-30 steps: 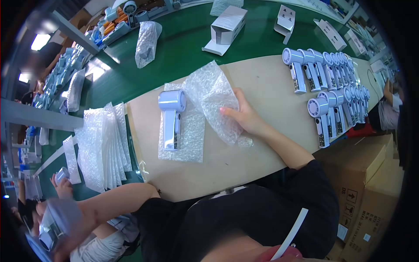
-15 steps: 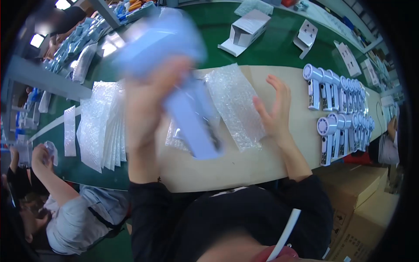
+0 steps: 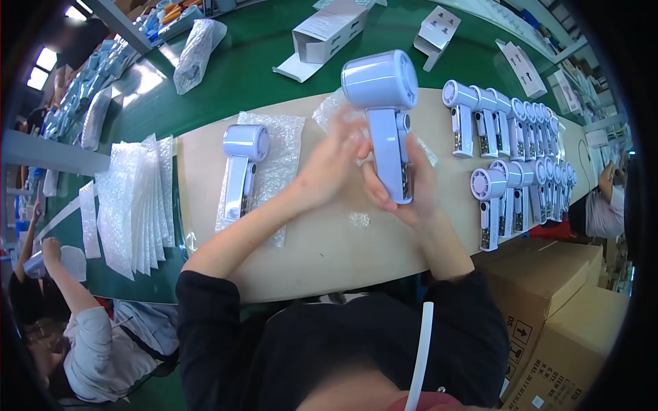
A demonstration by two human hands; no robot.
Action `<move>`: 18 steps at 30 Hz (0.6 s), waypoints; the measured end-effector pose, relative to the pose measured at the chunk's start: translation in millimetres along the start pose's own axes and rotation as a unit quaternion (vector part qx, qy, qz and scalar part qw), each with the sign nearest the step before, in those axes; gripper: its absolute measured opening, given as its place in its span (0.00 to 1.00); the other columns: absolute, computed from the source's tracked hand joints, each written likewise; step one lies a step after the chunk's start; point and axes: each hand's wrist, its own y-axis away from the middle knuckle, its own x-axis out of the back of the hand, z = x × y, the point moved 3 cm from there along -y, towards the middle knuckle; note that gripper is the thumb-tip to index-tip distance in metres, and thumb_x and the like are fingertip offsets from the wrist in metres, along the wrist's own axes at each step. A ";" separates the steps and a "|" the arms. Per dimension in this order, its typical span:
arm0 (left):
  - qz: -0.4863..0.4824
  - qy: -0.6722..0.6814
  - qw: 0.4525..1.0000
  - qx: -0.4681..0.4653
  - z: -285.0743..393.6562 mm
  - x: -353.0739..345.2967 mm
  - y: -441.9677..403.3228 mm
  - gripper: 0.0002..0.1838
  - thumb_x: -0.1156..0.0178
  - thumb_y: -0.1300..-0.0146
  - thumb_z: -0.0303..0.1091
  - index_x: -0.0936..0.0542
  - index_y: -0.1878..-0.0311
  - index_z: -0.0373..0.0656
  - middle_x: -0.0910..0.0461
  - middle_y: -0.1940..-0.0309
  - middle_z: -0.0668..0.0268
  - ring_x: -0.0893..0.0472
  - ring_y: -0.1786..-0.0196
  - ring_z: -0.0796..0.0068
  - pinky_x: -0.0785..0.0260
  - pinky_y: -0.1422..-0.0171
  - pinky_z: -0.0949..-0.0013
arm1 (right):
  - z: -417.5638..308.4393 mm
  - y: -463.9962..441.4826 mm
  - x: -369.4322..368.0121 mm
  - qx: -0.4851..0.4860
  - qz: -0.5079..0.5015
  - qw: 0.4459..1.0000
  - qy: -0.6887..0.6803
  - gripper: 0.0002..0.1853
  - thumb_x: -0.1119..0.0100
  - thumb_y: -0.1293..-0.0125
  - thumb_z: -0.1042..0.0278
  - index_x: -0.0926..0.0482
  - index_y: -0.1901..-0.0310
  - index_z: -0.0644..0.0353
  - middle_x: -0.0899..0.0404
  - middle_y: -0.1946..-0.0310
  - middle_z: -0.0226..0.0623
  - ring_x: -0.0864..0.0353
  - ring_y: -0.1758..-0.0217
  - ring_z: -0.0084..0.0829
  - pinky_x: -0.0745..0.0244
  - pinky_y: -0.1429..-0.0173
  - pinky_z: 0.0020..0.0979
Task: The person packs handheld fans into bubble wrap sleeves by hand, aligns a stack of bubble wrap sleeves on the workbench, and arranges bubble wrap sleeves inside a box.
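Note:
My right hand (image 3: 411,181) holds a light purple handheld fan (image 3: 388,147) upright by its handle, above the board. Beside it is my left hand (image 3: 334,161), its fingers blurred close to the handle; whether they touch it is unclear. A second fan (image 3: 240,181) lies on a bubble wrap bag (image 3: 277,151) at the left of the beige board (image 3: 315,264). Behind the held fan, another bubble wrap bag (image 3: 329,109) is mostly hidden.
Fans in two rows (image 3: 504,198) stand at the right. Bubble wrap bags (image 3: 133,212) are stacked at the left. Open white boxes (image 3: 325,34) and a wrapped item (image 3: 199,58) lie on the green table (image 3: 250,61). A co-worker (image 3: 92,342) sits at the lower left.
The fan raised in my left hand is now in my right hand, which was empty. My left hand has come over beside its handle. The camera view has shifted.

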 end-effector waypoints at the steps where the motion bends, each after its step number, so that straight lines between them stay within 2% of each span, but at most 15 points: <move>1: -0.049 -0.199 0.977 -0.052 -11.4 -1.7 6.0 0.30 0.56 0.31 0.54 0.42 0.34 0.44 0.37 0.37 0.50 0.43 0.30 0.51 0.53 0.28 0.53 | -6.9 2.5 3.9 0.037 0.079 0.987 0.139 0.29 0.52 0.35 0.40 0.31 0.53 0.63 0.28 0.83 0.36 0.35 0.89 0.22 0.43 0.83 0.19; 2: -0.097 -0.388 0.911 -0.103 -20.0 -5.1 14.6 0.29 0.55 0.32 0.54 0.38 0.36 0.43 0.37 0.37 0.50 0.43 0.30 0.50 0.52 0.28 0.52 | -13.3 3.8 11.5 0.083 0.156 0.950 0.258 0.21 0.36 0.45 0.63 0.29 0.52 0.62 0.26 0.80 0.34 0.29 0.84 0.24 0.36 0.78 0.21; 3: -0.139 -0.559 0.804 -0.149 -29.4 -7.8 22.6 0.28 0.54 0.32 0.54 0.34 0.38 0.43 0.38 0.37 0.50 0.43 0.30 0.48 0.52 0.28 0.52 | -22.5 4.8 14.0 0.186 0.229 0.861 0.415 0.22 0.33 0.49 0.67 0.29 0.53 0.60 0.25 0.78 0.34 0.27 0.82 0.27 0.34 0.77 0.23; 4: -0.126 -0.587 0.785 -0.155 -23.2 -9.9 27.8 0.27 0.53 0.33 0.53 0.31 0.41 0.42 0.37 0.37 0.50 0.43 0.31 0.47 0.50 0.28 0.52 | -29.2 7.6 13.6 0.278 0.290 0.730 0.553 0.23 0.31 0.53 0.70 0.28 0.54 0.58 0.25 0.77 0.34 0.25 0.80 0.30 0.32 0.76 0.26; 5: -0.112 -0.614 0.765 -0.162 -10.9 -13.3 31.9 0.25 0.52 0.34 0.52 0.29 0.45 0.42 0.37 0.37 0.50 0.43 0.31 0.46 0.49 0.29 0.52 | -33.1 12.5 10.0 0.357 0.338 0.563 0.665 0.25 0.29 0.57 0.74 0.27 0.55 0.56 0.24 0.75 0.34 0.23 0.77 0.32 0.30 0.75 0.28; 6: -0.098 -0.638 0.745 -0.169 -1.9 -15.1 33.6 0.23 0.50 0.34 0.51 0.26 0.48 0.41 0.37 0.38 0.49 0.43 0.31 0.46 0.48 0.30 0.52 | -34.0 16.4 13.0 0.353 0.361 0.526 0.685 0.28 0.29 0.61 0.74 0.28 0.54 0.54 0.24 0.75 0.34 0.21 0.72 0.36 0.27 0.70 0.32; 9: -0.030 -0.664 0.729 -0.163 10.8 -1.4 33.1 0.18 0.43 0.39 0.46 0.24 0.54 0.42 0.31 0.45 0.54 0.35 0.37 0.51 0.40 0.36 0.56 | -27.7 16.5 23.1 0.358 0.381 0.570 0.634 0.29 0.29 0.61 0.73 0.27 0.53 0.55 0.23 0.74 0.36 0.21 0.71 0.36 0.28 0.70 0.32; 12: -0.087 -0.502 0.849 -0.142 -2.5 2.0 32.8 0.15 0.37 0.45 0.42 0.23 0.60 0.42 0.28 0.56 0.59 0.29 0.48 0.57 0.35 0.43 0.59 | -29.8 13.8 24.5 0.393 0.349 0.630 0.572 0.26 0.30 0.55 0.73 0.28 0.51 0.58 0.23 0.75 0.36 0.22 0.73 0.32 0.29 0.71 0.31; 15: -0.168 -0.466 0.855 -0.153 2.1 -14.6 40.9 0.13 0.35 0.48 0.38 0.23 0.62 0.43 0.29 0.61 0.62 0.29 0.55 0.62 0.32 0.50 0.63 | -35.0 12.0 25.8 0.241 0.271 0.806 0.467 0.21 0.35 0.44 0.65 0.29 0.51 0.63 0.25 0.77 0.34 0.24 0.78 0.26 0.32 0.77 0.27; 16: -0.164 -0.488 0.842 -0.159 2.4 -16.7 42.8 0.12 0.35 0.48 0.37 0.23 0.63 0.43 0.29 0.62 0.63 0.29 0.56 0.62 0.32 0.51 0.63 | -34.0 13.0 25.8 0.173 0.234 0.899 0.329 0.20 0.38 0.41 0.62 0.29 0.51 0.64 0.25 0.77 0.34 0.25 0.79 0.25 0.34 0.78 0.25; 17: -0.159 -0.510 0.829 -0.165 2.3 -18.6 43.4 0.11 0.35 0.47 0.36 0.22 0.63 0.43 0.29 0.64 0.63 0.28 0.58 0.62 0.32 0.52 0.63 | -32.3 14.6 23.8 0.099 0.190 0.960 0.179 0.20 0.41 0.38 0.59 0.29 0.52 0.65 0.25 0.77 0.34 0.26 0.81 0.23 0.35 0.80 0.24; 18: -0.153 -0.532 0.815 -0.173 2.2 -19.4 42.4 0.10 0.35 0.47 0.35 0.22 0.63 0.43 0.29 0.65 0.64 0.28 0.59 0.62 0.31 0.54 0.63 | -29.0 15.8 21.4 0.023 0.140 0.990 0.024 0.20 0.44 0.35 0.56 0.29 0.52 0.67 0.25 0.77 0.34 0.28 0.82 0.22 0.37 0.82 0.22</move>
